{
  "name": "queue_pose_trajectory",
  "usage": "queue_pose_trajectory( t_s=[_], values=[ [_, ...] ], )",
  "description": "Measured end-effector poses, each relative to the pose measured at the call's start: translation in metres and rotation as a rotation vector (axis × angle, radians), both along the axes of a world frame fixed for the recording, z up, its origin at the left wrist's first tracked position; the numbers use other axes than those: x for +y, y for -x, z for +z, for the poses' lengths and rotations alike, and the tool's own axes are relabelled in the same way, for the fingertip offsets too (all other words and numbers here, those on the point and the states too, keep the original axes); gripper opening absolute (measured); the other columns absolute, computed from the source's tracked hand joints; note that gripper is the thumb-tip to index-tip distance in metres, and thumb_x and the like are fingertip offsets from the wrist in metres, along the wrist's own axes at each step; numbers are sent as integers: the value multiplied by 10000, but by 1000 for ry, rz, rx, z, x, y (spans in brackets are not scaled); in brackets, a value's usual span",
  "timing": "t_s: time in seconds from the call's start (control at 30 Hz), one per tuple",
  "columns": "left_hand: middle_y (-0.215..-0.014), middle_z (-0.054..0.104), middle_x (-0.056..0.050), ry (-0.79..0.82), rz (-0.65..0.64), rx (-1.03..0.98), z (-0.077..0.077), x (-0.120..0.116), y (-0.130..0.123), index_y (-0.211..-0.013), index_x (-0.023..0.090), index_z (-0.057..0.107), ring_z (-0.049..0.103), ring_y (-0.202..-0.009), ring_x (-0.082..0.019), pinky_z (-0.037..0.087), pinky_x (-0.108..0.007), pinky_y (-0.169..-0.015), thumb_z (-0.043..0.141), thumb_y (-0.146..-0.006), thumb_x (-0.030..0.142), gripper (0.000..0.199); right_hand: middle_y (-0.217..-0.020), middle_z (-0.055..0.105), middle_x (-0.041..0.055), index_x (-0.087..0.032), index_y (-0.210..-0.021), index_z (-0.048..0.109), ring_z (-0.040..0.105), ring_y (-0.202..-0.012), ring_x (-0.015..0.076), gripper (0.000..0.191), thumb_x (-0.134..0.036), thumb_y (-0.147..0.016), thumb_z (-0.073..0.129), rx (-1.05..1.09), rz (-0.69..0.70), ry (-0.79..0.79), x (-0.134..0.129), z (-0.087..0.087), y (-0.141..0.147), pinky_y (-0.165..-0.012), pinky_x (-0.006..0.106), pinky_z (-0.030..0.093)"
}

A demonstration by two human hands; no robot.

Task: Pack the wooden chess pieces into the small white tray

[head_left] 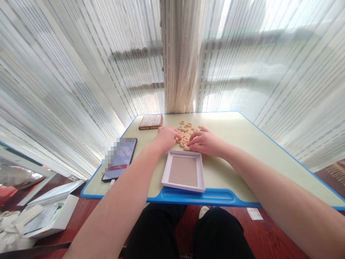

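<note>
Item: round wooden pieces [186,139], pale, marked in red or dark ink; loosely heaped at the centre of the frame, on the bench [250,133], some overlapping. One lies a little apart at the heap's upper right.

Item: your left hand [168,136], at the heap's left edge; fingers bent, tips at the pieces. Whether it grips one cannot be told.

Item: your right hand [206,142], at the heap's right side; fingers partly spread and lowered, tips touching pieces at the lower edge. A firm hold cannot be made out.

Item: shallow tray [183,187], just below the heap, its lower edge at the blue trough [215,196].

Risks, as judged: your two hands pressing inward could make overlapped pieces slide or tip; a sweep too wide could send outer ones rolling. A bump to the tray could push it over the bench's lower edge. Your left forearm passes near the phone [120,162] and might knock it.

Orientation: most pieces lie flat, inked faces up, a few tilted on neighbours. Being round, none has a long axis; which way the characters point is too small to tell.
</note>
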State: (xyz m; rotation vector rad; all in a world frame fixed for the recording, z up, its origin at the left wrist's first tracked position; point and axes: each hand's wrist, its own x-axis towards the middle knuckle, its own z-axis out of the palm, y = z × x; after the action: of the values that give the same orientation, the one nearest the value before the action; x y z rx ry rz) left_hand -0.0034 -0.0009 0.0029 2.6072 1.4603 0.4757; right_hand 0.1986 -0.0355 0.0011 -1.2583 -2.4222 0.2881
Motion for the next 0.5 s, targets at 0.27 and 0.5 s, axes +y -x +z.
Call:
queue_pose_trajectory(
  t_s=[0.27, 0.5],
  values=[
    [-1052, 720, 6, -4, 6, 47, 2, 0, 0, -838, 277, 758, 601, -1047, -211, 368, -401, -963, 459, -729, 71, 379, -880, 691, 55, -253, -824, 778, 519, -885, 223, 162, -204, -780, 630, 84, -14, -149, 9, -10, -1, -898, 406, 407],
    [-991, 729, 8, 10, -33, 92, 8, -3, 0, -827, 266, 755, 614, -989, -188, 362, -365, -961, 446, -722, 78, 376, -827, 666, 59, -247, -776, 781, 513, -843, 213, 126, -223, -754, 659, 47, 64, -111, 3, -4, 3, -803, 366, 429]
  ],
)
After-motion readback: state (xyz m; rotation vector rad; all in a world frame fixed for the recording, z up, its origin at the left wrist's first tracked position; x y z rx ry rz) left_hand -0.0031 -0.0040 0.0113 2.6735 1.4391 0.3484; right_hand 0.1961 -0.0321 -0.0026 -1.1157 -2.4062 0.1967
